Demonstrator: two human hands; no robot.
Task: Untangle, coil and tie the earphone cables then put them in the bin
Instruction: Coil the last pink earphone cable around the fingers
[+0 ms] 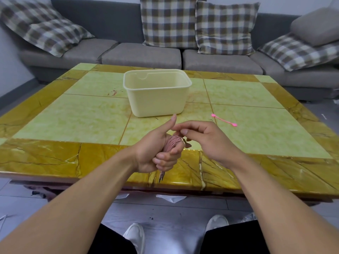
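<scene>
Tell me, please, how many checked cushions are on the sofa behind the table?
4: one checked cushion at the sofa's left end, two upright in the middle, one lying at the right end under a plain grey cushion. Others may lie outside the frame.

Left hand [156,153] grips a coiled pink earphone cable [172,144]; right hand [203,138] pinches its end, before a cream plastic bin [157,96] on the yellow marble bench [73,114].

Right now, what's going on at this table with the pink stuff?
A person is winding a pink earphone cable into a coil around the fingers of the left hand, with the plug hanging below the fist. The right hand pinches the cable's end beside the coil. A pink tie lies unused on the table, and the cream bin waits behind.
</scene>
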